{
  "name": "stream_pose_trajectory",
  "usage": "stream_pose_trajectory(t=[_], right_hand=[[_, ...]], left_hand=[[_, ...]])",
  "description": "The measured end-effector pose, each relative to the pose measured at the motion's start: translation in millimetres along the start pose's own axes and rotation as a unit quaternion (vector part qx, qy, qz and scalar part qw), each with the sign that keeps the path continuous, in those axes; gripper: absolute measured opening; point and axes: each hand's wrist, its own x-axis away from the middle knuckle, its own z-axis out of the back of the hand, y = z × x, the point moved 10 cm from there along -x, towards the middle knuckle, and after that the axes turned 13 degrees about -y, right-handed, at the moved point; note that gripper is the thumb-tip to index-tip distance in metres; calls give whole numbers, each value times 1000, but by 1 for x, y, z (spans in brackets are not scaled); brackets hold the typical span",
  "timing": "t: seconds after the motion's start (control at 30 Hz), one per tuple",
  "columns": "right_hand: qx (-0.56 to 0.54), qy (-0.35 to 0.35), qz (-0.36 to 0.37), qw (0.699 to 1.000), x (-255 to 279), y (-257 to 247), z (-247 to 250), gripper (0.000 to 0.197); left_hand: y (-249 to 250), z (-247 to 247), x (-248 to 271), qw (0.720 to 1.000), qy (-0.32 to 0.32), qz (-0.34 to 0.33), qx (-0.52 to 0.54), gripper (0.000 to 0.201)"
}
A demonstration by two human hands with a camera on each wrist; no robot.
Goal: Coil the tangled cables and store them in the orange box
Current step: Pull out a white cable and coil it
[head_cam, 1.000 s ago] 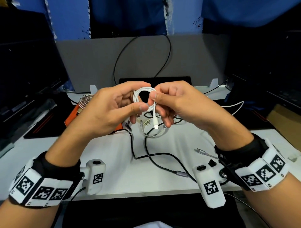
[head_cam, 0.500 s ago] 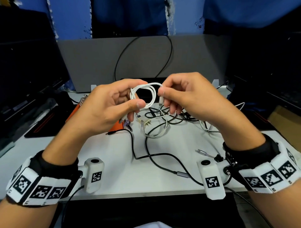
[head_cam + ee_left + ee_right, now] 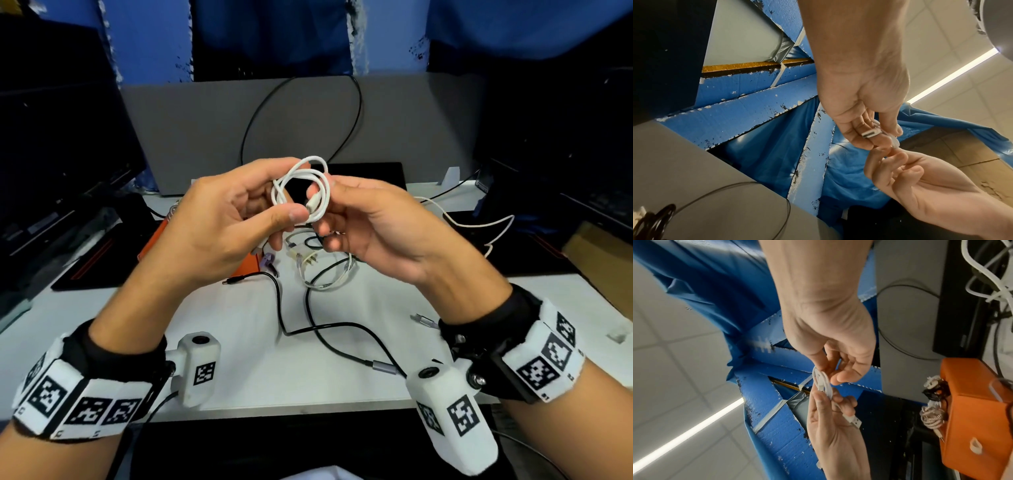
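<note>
Above the table (image 3: 239,342), my left hand (image 3: 219,233) and right hand (image 3: 376,226) pinch a nearly coiled white cable (image 3: 301,192); black cable (image 3: 342,329) and box (image 3: 972,410) storage remain.

Head view taken from above and behind, faced forward and down over the white table (image 3: 246,342), wrist views taken close from beneath each forearm, tilted up toward ceiling and blue panels, the white cable (image 3: 310,192) and both hands shared by all three.

Office desk: monitors (image 3: 61,154), grey partition (image 3: 205,130), tiled ceiling (image 3: 962,40).
</note>
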Motion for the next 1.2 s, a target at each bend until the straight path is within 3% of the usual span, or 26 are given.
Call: stream_pose_trajectory(t=[0.13,0.3,0.47,0.67,0.77,0.9,1.03,1.1,1.2], right_hand=[[-28,-15,-20,999,-2,7,-5,48],[-35,-46,-26,998,-1,7,-10,52],[-48,-75,-37,995,-2,11,-17,64],[108,-18,15,994,-3,1,-6,25],[174,-4,23,984,-2,-5,-5,22],[224,-61,-8,973,5,-14,-8,33],[266,-1,-24,964,5,-14,6,27],[254,31,-24,967,1,-3,6,32],[134,40,-7,990,-4,12,-1,33]], left_hand=[[2,-1,0,1000,-7,0,4,40],[1,-5,-1,998,-26,-11,54,37],[0,1,1,1000,11,-1,-17,35],[-5,10,1,996,69,-7,-50,33],[-11,15,2,995,89,2,-41,29],[-21,25,1,993,117,12,-18,21],[-32,18,-2,987,144,20,73,19],[-36,14,-1,981,165,21,99,19],[-39,12,1,975,195,20,106,21]])
